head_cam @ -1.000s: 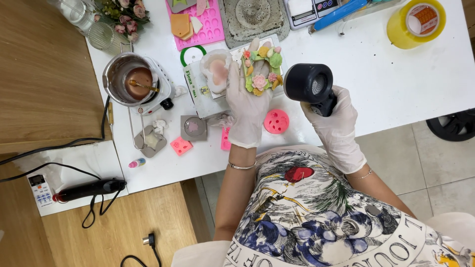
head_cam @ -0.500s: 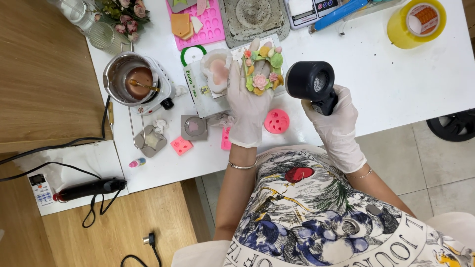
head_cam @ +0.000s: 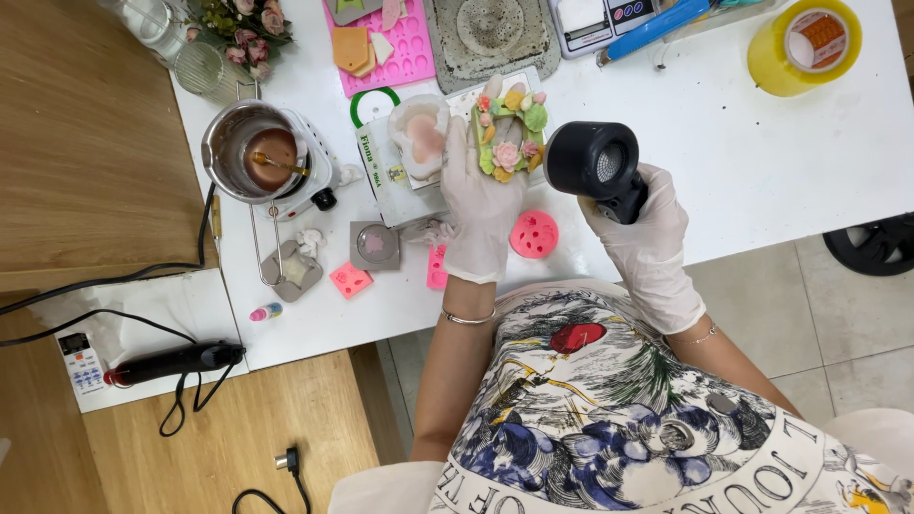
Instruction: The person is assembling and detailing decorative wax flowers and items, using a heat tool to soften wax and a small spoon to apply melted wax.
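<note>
Fingers grip one black heat gun; one floral piece.

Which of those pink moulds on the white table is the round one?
The round pink mould lying between the two gloved hands, just below the flower piece. The other pink moulds are square or rectangular.

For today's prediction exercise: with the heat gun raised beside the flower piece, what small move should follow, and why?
Probably tilt the black heat gun in the right hand slightly toward the flower-decorated piece that the left hand steadies. Its nozzle faces upward toward the camera, beside the flowers rather than at them.
</note>
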